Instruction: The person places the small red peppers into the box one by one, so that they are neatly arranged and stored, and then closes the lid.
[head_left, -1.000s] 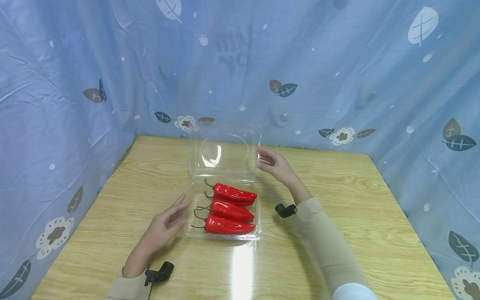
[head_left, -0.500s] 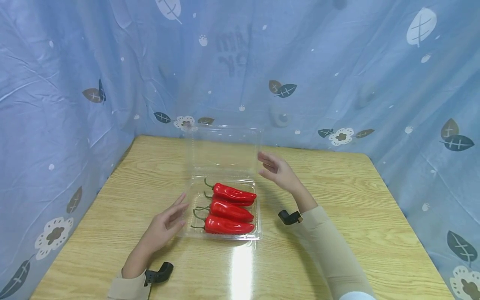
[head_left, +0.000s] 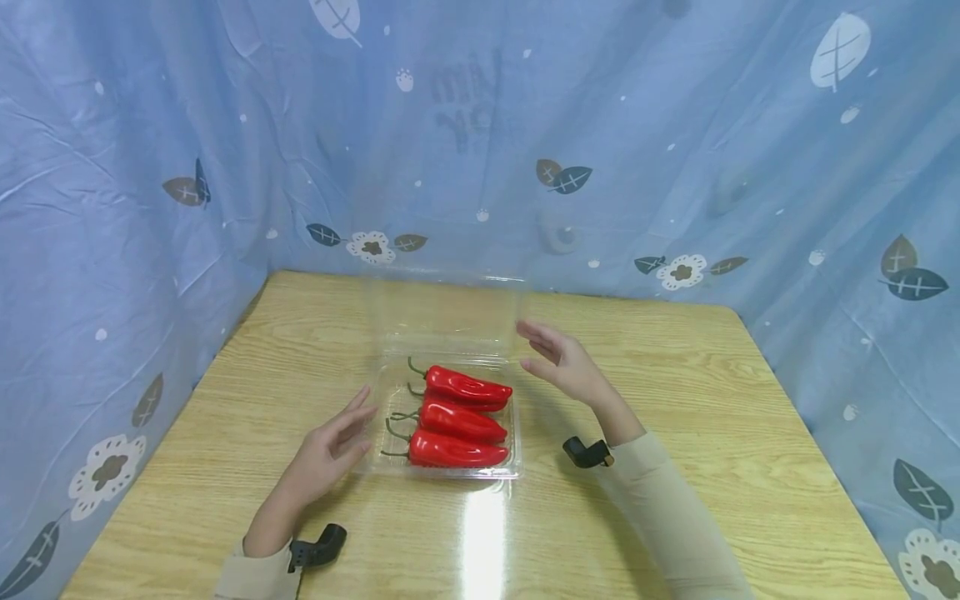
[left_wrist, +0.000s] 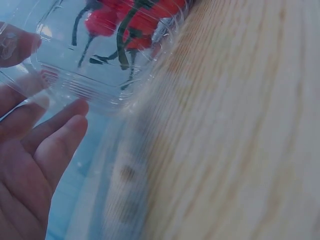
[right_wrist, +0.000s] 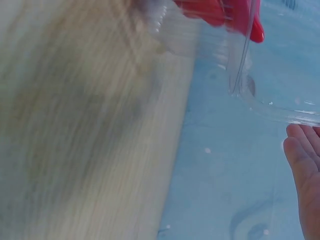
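A clear plastic clamshell box (head_left: 472,473) rests on the table, holding several red peppers (head_left: 461,419) with green stems. Its transparent lid (head_left: 442,312) stands raised at the back, blurred. At the box's left side is my left hand (head_left: 330,450), fingers loosely extended; in the left wrist view its fingertips (left_wrist: 77,107) lie by the ridged corner. My right hand (head_left: 562,362), fingers fairly straight and thumb apart, is at the lid's right edge. The right wrist view shows the right fingertips (right_wrist: 295,131) at the lid's rim; whether they touch it I cannot tell.
The wood-grain table (head_left: 675,400) spreads around the box. A blue leaf-print curtain (head_left: 480,125) hangs behind it and along both sides. Black wrist-worn devices sit at the left cuff (head_left: 258,575) and right cuff (head_left: 645,450).
My right hand has come down and toward me, its thumb spreading from the fingers. The lid's upper edge stands lower in the head view. The left hand and the peppers have stayed put.
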